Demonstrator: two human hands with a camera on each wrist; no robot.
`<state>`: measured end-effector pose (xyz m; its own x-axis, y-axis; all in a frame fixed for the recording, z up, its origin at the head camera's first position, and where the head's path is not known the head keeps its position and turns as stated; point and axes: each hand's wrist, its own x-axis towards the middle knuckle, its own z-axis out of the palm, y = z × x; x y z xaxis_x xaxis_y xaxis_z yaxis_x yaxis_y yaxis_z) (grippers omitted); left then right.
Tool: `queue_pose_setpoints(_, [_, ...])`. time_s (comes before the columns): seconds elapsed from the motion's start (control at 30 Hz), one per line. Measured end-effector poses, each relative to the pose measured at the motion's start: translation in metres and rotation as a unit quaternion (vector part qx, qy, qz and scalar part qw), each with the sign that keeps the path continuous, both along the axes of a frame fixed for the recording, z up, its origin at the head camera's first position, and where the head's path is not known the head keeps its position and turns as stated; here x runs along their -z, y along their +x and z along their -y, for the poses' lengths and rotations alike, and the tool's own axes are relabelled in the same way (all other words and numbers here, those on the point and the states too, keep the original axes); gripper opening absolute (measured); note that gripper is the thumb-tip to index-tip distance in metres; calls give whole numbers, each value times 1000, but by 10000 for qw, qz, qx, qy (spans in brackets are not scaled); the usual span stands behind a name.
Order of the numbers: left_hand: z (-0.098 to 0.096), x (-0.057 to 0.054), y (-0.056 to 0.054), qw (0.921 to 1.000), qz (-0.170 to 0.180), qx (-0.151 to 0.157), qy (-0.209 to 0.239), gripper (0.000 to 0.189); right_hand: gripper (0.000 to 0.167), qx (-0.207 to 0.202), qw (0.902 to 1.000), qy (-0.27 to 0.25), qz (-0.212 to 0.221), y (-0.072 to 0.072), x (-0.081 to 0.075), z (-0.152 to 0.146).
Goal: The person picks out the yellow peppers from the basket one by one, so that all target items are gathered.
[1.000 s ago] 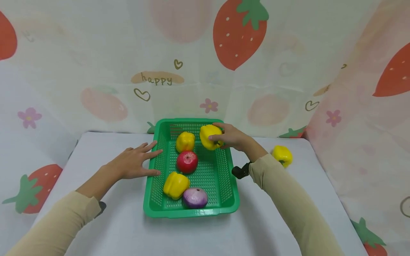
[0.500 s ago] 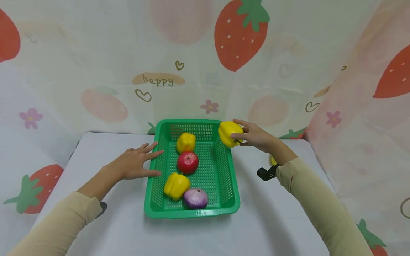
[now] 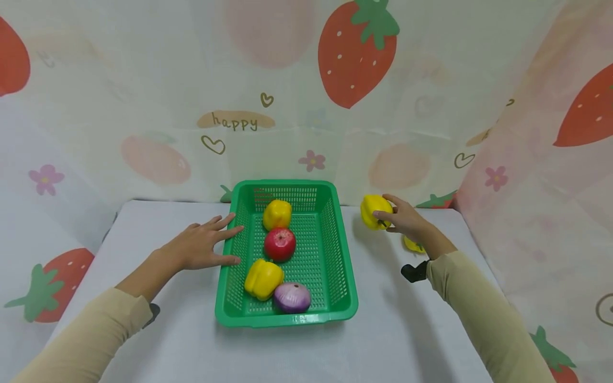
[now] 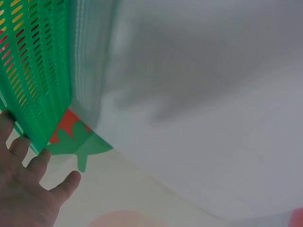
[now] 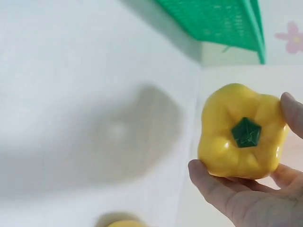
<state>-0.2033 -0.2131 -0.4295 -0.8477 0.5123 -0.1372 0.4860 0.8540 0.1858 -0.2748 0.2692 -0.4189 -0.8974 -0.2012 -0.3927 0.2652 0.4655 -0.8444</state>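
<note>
In the head view my right hand (image 3: pixel 407 219) grips a yellow bell pepper (image 3: pixel 375 211) above the table, right of a green plastic basket (image 3: pixel 351 276). The right wrist view shows that pepper's green stem (image 5: pixel 246 133), with thumb and fingers around its sides. My left hand (image 3: pixel 203 243) has its fingers spread and touches the basket's left rim. Inside the basket are a yellow pepper (image 3: pixel 277 214) at the back, a red round fruit (image 3: pixel 280 244), another yellow pepper (image 3: pixel 264 279) and a purple onion (image 3: pixel 292 297) near the front.
One more yellow pepper (image 3: pixel 413 244) lies on the white table (image 3: pixel 306 354), partly hidden by the right forearm. Behind the table hangs a cloth (image 3: pixel 297 143) printed with strawberries, and similar cloth covers the right side.
My right hand has carried the yellow pepper from over the basket's back right corner out to the right, above the table. The left hand and the basket stay in place.
</note>
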Motion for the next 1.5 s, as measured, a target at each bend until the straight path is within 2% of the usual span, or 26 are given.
queue_pose_setpoints(0.27, [0, 1, 0, 10000, 62, -23, 23, 83, 82, 310, 9992, 146, 188, 4, 28, -14])
queue_pose_setpoints(0.57, [0, -1, 2, 10000, 22, -40, 88, 83, 83, 354, 9982, 182, 453, 5, 43, -17])
queue_pose_setpoints(0.83, [0, -1, 2, 10000, 33, -7, 94, 84, 91, 455, 9951, 720, 510, 7, 52, -18])
queue_pose_setpoints(1.13, [0, -3, 3, 9999, 63, 3, 84, 84, 91, 157, 9931, 1143, 191, 6, 40, -21])
queue_pose_setpoints(1.3, [1, 1, 2, 9999, 92, -40, 80, 83, 92, -47, 9904, 1376, 133, -1, 21, -24])
queue_pose_setpoints(1.5, [0, 1, 2, 9999, 46, -47, 103, 82, 89, -457, 9931, 1076, 62, -3, -8, -23])
